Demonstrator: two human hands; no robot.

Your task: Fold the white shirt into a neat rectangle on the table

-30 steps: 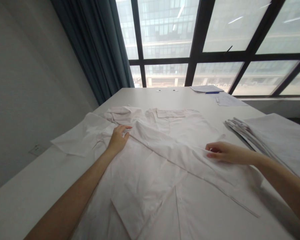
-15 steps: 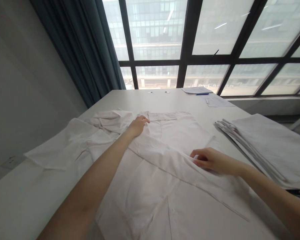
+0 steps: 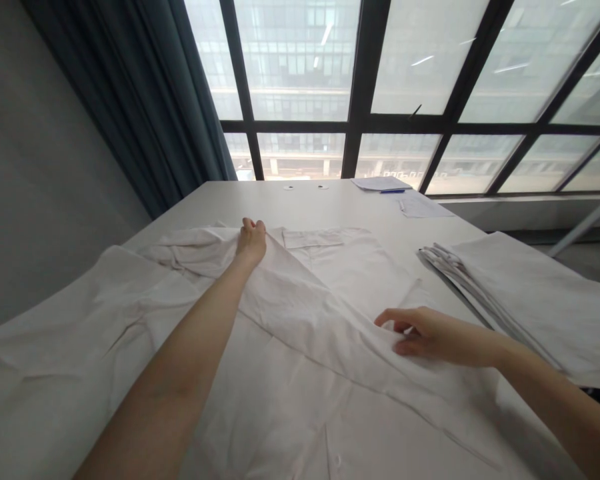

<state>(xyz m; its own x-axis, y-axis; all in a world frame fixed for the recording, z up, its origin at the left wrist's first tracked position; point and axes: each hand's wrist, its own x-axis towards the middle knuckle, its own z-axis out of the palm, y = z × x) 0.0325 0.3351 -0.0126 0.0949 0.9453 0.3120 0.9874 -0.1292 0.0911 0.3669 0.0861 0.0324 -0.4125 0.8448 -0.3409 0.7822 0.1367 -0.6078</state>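
Note:
A white coat (image 3: 300, 313) with a buttoned front lies spread and partly folded over the table. My left hand (image 3: 253, 241) is closed on an edge of its cloth near the far side, lifting it a little. From there a slanting fold runs down toward my right hand (image 3: 420, 333). That hand rests at the fold with its fingers curved and the thumb apart from them, touching the cloth. A flat stitched band (image 3: 315, 239) shows on the coat's far part. Loose cloth (image 3: 190, 250) is bunched left of my left hand.
A stack of folded white cloth (image 3: 535, 293) lies on the right side of the table. Papers (image 3: 425, 205) and a blue pen (image 3: 393, 191) are at the far edge, before the windows. A dark curtain (image 3: 145, 100) hangs on the left.
My left hand has moved left and slightly up, drawing the coat's edge with it. The cloth at left spreads farther left. My right hand's fingers and thumb are wider apart.

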